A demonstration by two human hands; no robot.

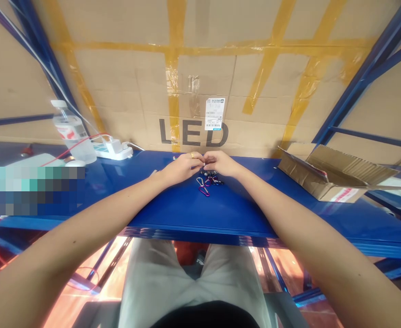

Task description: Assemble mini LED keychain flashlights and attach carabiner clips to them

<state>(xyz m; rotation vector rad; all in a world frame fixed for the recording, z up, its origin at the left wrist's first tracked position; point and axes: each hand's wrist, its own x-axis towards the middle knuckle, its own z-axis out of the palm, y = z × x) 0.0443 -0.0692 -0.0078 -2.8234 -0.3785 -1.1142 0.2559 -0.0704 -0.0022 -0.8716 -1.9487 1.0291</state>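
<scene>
My left hand [183,166] and my right hand [221,163] meet fingertip to fingertip over the blue shelf [193,209], both pinched on a small metal piece that is too tiny to name. A gold ring shows on a left finger. Just below the hands lies a small cluster of carabiner clips [207,182], pink, purple and dark ones, touching each other. The right hand rests partly over the cluster's far edge.
An open cardboard box [337,175] sits at the right. A water bottle [73,132] and a white power strip [113,148] with red cable stand at the left. A taped cardboard wall marked "LED" [193,132] backs the shelf. My legs are under its front edge.
</scene>
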